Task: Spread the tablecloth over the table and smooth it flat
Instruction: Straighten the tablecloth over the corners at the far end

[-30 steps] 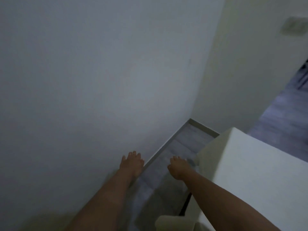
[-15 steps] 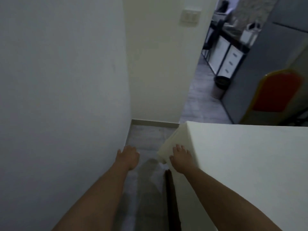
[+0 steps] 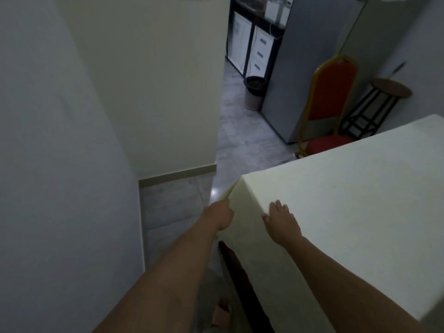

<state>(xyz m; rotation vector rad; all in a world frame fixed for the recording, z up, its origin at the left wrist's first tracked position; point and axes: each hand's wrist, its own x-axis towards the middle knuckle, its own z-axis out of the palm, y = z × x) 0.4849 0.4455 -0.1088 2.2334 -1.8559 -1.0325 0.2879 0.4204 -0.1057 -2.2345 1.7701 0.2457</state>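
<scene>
**You:** Where was the tablecloth when I looked down?

**Observer:** Your pale cream tablecloth (image 3: 336,212) lay over the surface (image 3: 240,284), covering all of the top that was in view and hanging down the side next to you. Only a dark strip of the surface showed below the hem.

**You:** And my hands?

**Observer:** Your right hand (image 3: 282,221) lay flat on the cloth, fingers straight and a little spread. It sat just in from the left edge, near the far left corner, and gripped nothing. Your left hand (image 3: 219,216) was off the top, against the hanging cloth just below that same corner. A fold of fabric rose from it to the corner's tip. Its fingers were turned away from the camera, so I couldn't tell whether they pinched the cloth or only touched it.

**You:** Was the cloth flat?

**Observer:** The top looked smooth, though the view was dim and slightly blurred.

**You:** What stood around it?

**Observer:** A grey tiled floor (image 3: 173,212) ran between the surface and the white wall (image 3: 60,164) on your left. Beyond the far edge stood a red chair with a gold frame (image 3: 334,92), with a round-topped stool (image 3: 390,88) beside it. Further off, a dark waste bin (image 3: 254,92) stood by a tall grey cabinet (image 3: 312,56).
</scene>
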